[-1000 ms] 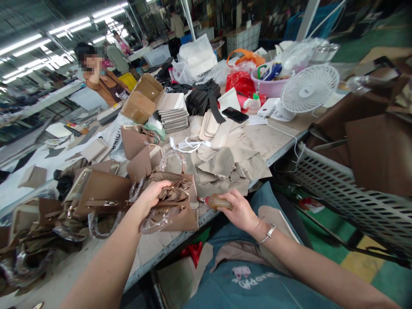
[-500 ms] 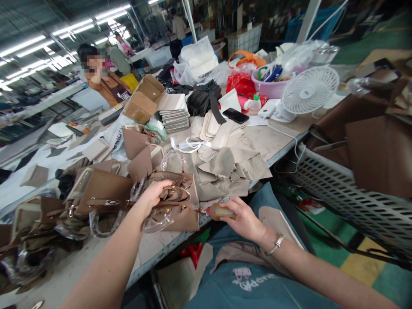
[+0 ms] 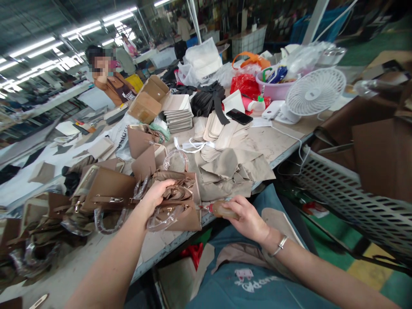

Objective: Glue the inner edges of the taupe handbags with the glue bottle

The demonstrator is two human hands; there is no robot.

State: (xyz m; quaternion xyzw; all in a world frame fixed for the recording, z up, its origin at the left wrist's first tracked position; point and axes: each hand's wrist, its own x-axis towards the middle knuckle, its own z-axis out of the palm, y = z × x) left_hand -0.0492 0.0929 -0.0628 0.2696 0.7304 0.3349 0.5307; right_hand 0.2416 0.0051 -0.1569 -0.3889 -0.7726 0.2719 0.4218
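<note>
My left hand (image 3: 156, 195) grips the crumpled top of a brown leather handbag (image 3: 185, 214) whose handle is wrapped in clear plastic. The bag lies at the near edge of the worktable (image 3: 273, 143). My right hand (image 3: 247, 219) is closed round a small amber squeeze bottle (image 3: 222, 209) with a red tip that points left at the bag. A silver bracelet (image 3: 279, 245) sits on my right wrist.
More brown handbags (image 3: 106, 191) lie to the left. Beige leather pieces (image 3: 231, 169), stacked panels (image 3: 178, 113), a cardboard box (image 3: 146, 101), a black phone (image 3: 240, 116), a white fan (image 3: 313, 92) and a pink basin (image 3: 273, 88) crowd the table. A co-worker (image 3: 111, 79) sits at the far side. A white perforated crate (image 3: 350, 199) stands to the right.
My right hand with the bottle dipped slightly lower, then came back towards the bag. The camera shifted a little, so everything sits further right. My left hand keeps its grip.
</note>
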